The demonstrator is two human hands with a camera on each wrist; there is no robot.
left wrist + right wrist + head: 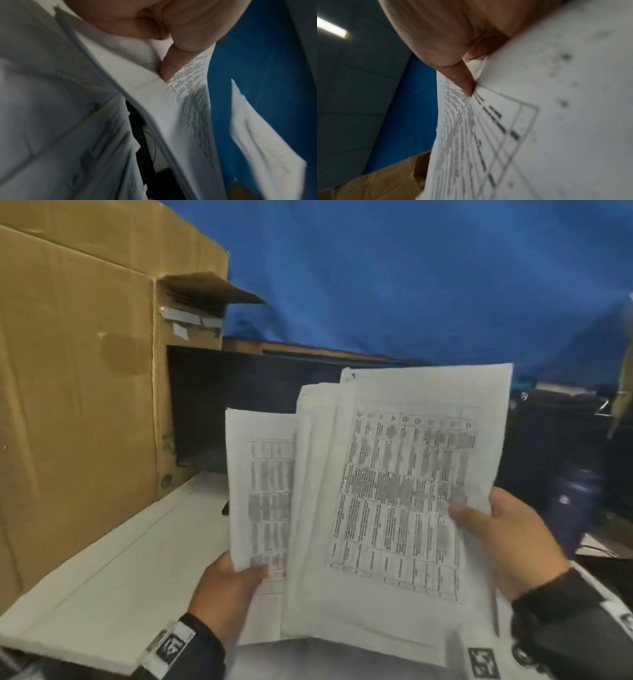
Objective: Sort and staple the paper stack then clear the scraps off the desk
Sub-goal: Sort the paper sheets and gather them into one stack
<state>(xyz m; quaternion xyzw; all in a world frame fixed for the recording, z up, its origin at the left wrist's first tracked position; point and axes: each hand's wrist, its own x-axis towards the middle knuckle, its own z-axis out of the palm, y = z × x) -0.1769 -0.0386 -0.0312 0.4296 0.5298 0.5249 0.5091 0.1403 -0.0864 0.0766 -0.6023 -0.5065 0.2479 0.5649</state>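
Two bundles of white printed sheets with tables are held up above the desk. My left hand (236,575) grips the smaller bundle (260,491) at its bottom corner, thumb on the front. My right hand (493,529) grips the larger fanned bundle (404,491) at its right edge, thumb on the top page. The larger bundle overlaps the smaller one. In the left wrist view my thumb (169,66) presses the sheets (188,108). In the right wrist view my thumb (464,82) pinches the printed page (505,135). No stapler is in view.
A large cardboard box (78,388) stands at the left, with a smaller open box (195,313) behind it. A white desk surface (113,577) lies below the papers. A blue sheet (411,275) hangs behind. Dark clutter (565,474) sits at the right.
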